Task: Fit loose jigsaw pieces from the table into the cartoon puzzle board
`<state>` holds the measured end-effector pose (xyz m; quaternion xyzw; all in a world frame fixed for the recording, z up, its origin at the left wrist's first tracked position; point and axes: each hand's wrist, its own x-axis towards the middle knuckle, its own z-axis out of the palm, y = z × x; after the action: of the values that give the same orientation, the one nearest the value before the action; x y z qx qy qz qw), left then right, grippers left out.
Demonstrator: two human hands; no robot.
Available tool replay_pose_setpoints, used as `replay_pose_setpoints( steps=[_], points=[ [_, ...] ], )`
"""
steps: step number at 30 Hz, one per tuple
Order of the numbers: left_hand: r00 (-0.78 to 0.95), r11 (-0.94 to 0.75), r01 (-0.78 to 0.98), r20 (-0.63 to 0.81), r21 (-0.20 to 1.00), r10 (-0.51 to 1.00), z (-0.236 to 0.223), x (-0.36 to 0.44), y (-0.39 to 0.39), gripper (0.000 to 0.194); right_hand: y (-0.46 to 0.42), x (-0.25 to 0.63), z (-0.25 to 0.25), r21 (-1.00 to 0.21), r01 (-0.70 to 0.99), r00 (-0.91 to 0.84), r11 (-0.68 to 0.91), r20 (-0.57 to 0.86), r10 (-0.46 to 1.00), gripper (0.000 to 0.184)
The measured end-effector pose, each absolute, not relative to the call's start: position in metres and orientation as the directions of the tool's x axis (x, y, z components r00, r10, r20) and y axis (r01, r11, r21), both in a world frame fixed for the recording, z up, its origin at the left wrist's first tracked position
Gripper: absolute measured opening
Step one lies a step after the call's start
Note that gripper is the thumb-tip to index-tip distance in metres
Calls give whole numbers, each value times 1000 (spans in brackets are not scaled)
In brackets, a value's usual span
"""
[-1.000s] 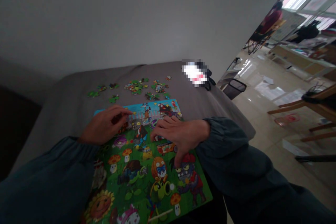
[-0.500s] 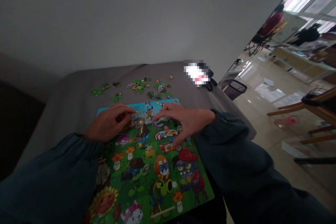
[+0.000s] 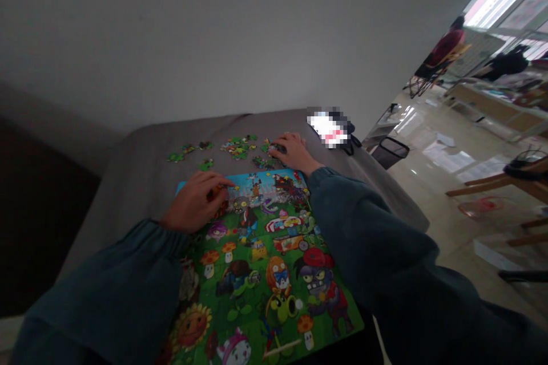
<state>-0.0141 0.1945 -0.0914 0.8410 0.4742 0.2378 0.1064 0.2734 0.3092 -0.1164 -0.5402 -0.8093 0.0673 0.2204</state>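
A cartoon jigsaw puzzle [image 3: 246, 251] with plants and zombies on a green ground lies in front of me, slanted toward me, blue along its far edge. My left hand [image 3: 197, 199] rests over its upper left part, fingers stretched forward with a gap to the thumb; it covers some of the picture there. Beyond the puzzle's far edge, my right hand [image 3: 295, 153] reaches down onto loose puzzle pieces [image 3: 264, 161] at the right of the scatter. Its fingers are curved and apart, and pieces show between fingers and thumb. More loose pieces [image 3: 237, 147] lie further left.
A grey cloth [image 3: 145, 148] covers the table, which meets a plain wall [image 3: 214, 34]. A blurred-out bright item [image 3: 327, 128] with dark straps lies at the right rear. A thin pale stick [image 3: 282, 348] is on the puzzle's near edge. Wooden chair legs [image 3: 483, 182] stand on the floor at right.
My right hand has moved from above the puzzle's upper right, away from me, to the loose pieces. The left hand stays at the upper left. The view has shifted slightly.
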Motion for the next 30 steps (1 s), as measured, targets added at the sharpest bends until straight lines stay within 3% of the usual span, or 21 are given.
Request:
replay_pose_setpoints(
  steps=[4, 7, 10, 13, 21, 25, 30],
  points=[
    [453, -540, 738, 294, 405, 841, -93, -16, 195, 35, 311, 277, -112, -433, 817, -261, 380, 311, 914, 33],
    [451, -534, 739, 287, 411, 845, -93, -17, 195, 35, 309, 280, -105, -584, 707, -263, 398, 306, 915, 23],
    [429, -513, 751, 285, 414, 857, -92, -17, 195, 36, 303, 282, -98, -794, 509, -277, 333, 215, 936, 22],
    [424, -508, 752, 282, 419, 861, -92, -19, 195, 36, 292, 287, -94, -906, 370, -296, 207, 96, 950, 27],
    [419, -507, 751, 289, 424, 861, -94, -19, 195, 33, 262, 289, -75, -938, 269, -380, 217, 103, 919, 31],
    [401, -487, 763, 279, 425, 873, -92, -18, 193, 34, 247, 277, -67, -909, 295, -511, 295, 110, 852, 28],
    [390, -465, 781, 256, 417, 885, -92, -18, 193, 33, 235, 268, -68, -884, 337, -672, 324, 15, 740, 18]
  ],
)
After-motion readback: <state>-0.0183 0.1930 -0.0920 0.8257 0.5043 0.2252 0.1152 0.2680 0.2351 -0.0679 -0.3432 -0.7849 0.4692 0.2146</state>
